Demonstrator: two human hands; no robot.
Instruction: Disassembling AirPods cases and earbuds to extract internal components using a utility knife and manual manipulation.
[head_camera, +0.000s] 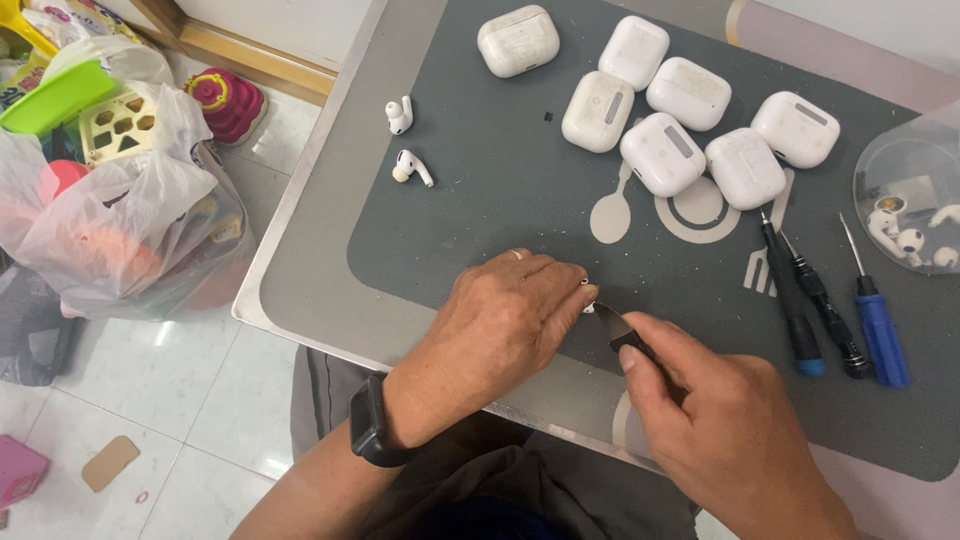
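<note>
I see my left hand (505, 320) curled shut, fingertips pinched on a small white earbud (587, 300) of which only a sliver shows at three o'clock of the knuckles. My right hand (715, 425) is closed on the dark handle of a thin metal pry blade (612, 322); the blade's tip meets the earbud right at the left fingertips, at about ten o'clock from my right thumb. Both hands rest over the near edge of a grey mat (480, 200) printed with pale spoon, plate and fork shapes.

At twelve o'clock from the grip sit seven white rounded charging cases (660, 152), six clustered and touching, one (517, 40) apart at eleven o'clock. Two loose white earbuds (410, 165) lie at ten o'clock, well apart from my hands. At three o'clock lie three screwdrivers side by side: two black ones (815, 300) and one with a blue handle (880, 325). Beyond them, at two o'clock, a clear round container (910, 190) holds small white earbud parts.

Off the table at nine o'clock, a translucent plastic bag (120, 210) on the tiled floor holds coloured toys, with a green piece on top and a pink ridged toy (227, 100) just beside it.
</note>
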